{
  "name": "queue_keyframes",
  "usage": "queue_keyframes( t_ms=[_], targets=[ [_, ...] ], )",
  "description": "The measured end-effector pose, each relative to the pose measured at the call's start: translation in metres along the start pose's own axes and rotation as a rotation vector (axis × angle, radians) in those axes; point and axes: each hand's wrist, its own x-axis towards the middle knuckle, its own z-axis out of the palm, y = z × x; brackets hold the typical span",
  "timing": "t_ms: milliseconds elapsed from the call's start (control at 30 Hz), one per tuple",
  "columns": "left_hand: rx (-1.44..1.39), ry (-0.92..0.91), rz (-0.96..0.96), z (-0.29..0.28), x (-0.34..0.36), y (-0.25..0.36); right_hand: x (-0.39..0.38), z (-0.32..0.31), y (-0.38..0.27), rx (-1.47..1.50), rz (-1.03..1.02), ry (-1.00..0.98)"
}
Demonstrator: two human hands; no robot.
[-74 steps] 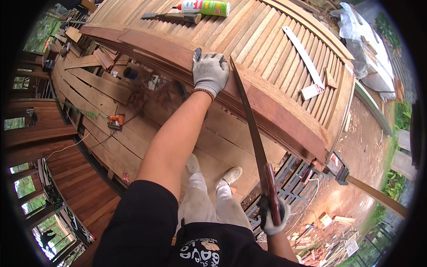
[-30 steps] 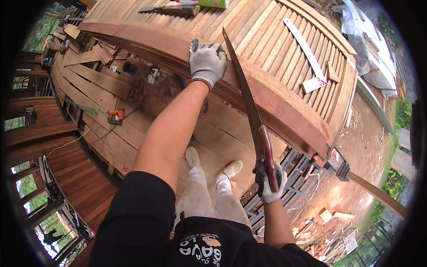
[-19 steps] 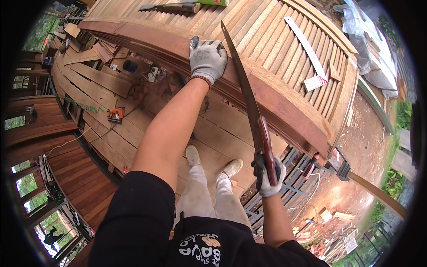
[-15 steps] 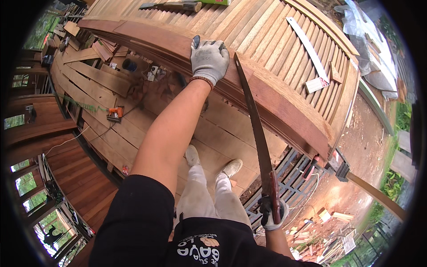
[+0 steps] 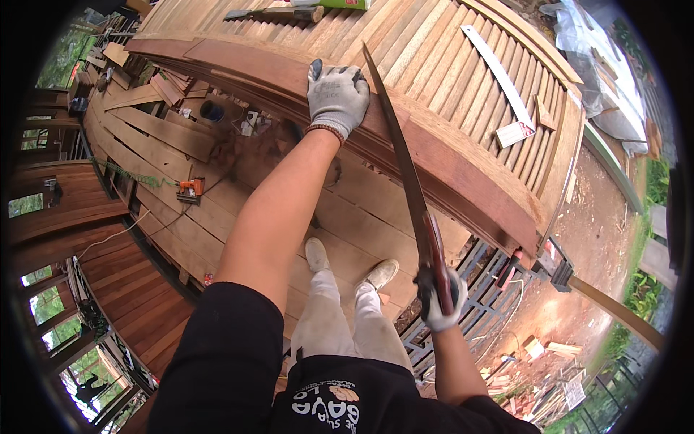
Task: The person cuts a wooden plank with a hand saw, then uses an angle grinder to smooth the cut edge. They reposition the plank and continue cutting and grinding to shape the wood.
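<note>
My left hand (image 5: 338, 98), in a grey glove with dark fingertips, presses on the near edge of a louvred wooden shutter (image 5: 463, 184). Its fingers curl over the reddish-brown rail there. At the lower right my right hand (image 5: 442, 300), also gloved, is closed round the brown handle of a long handsaw (image 5: 405, 163). The dark blade slants up and away across the rail, just right of my left hand, and its tip lies over the slats. Whether the teeth touch the wood I cannot tell.
A metal try square (image 5: 499, 83) and a small wood offcut (image 5: 545, 114) lie on the slats at right. A wooden-handled tool (image 5: 275, 14) rests at the far edge. An orange nail gun (image 5: 191, 189) sits on the plank floor; a clamp (image 5: 557, 271) is at the shutter's right corner.
My right hand has pushed the saw forward and up. Its tip now reaches farther over the slats, while my left hand stays almost in place on the rail.
</note>
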Motion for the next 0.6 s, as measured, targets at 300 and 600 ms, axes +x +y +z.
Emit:
queue_keyframes(
  t_ms=[300, 600],
  targets=[
    [0.017, 0.006, -0.017, 0.003, -0.007, -0.006, -0.049, -0.022, -0.016, -0.115, 0.058, -0.006],
    [0.041, -0.036, -0.079, 0.001, -0.001, -0.005, -0.042, -0.020, -0.036, -0.067, 0.230, 0.096]
  ],
)
